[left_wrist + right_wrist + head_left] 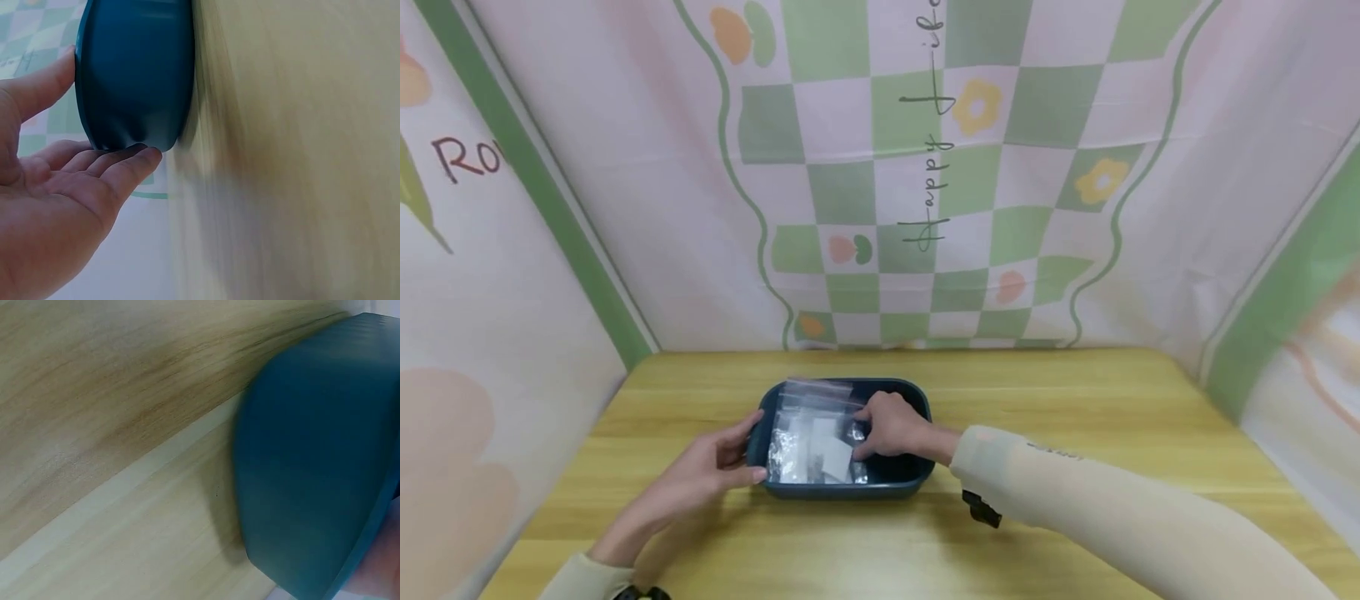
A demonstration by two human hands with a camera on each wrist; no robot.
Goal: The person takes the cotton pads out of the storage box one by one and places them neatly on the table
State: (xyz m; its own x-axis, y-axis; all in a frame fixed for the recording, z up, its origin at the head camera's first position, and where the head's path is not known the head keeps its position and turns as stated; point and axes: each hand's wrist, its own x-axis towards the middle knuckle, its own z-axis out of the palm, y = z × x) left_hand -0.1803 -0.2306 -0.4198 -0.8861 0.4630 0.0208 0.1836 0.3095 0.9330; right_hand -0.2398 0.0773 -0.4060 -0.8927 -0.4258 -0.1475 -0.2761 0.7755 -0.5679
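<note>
A dark blue-green bin (880, 492) holds clear zip bags (793, 446) with white pieces inside, stacked toward its left end. At that end my left hand (696, 475) touches the bin, thumb at the near corner and fingers by the far one. The left wrist view shows the left hand (69, 181) with fairly straight fingers against the bin's outer wall (137, 69). My right hand (895, 425) reaches inside and grips the bags' right edge between thumb and fingers. In the right wrist view the bin's wall (312, 450) hides most of the right hand (378, 556).
The bin stands on a light wooden table (1037, 408). Behind the table hangs a green and white checked cloth (902, 192) with flowers and lettering, and printed cloth also covers both sides. A dark wrist strap (981, 508) hangs below the right sleeve (1075, 492).
</note>
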